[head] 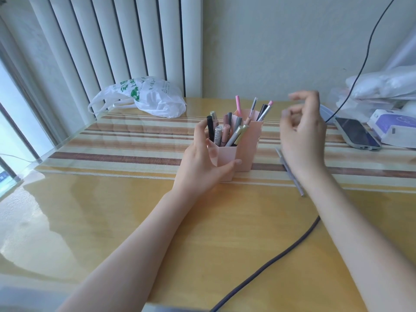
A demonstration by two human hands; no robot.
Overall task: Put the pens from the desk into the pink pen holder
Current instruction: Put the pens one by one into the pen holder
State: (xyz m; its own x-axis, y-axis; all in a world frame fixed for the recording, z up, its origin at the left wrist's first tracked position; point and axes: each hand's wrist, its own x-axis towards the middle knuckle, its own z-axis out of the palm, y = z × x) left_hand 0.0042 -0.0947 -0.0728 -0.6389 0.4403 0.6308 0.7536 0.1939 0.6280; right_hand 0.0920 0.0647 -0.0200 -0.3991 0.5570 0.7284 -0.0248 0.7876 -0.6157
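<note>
Desk (112, 221), one pink pen holder (245, 154), one loose pen (292, 176), two hands

Blurred right hand (302, 129) over half-hidden pen (292, 176)

Pink pen holder (244, 152): upright on desk, stepped compartments, front lowest. Pens (221, 134) stand crowded in front and middle sections, leaning various ways; few more in rear. One grey pen (292, 176) flat on desk, just right of holder, partly hidden.
</note>
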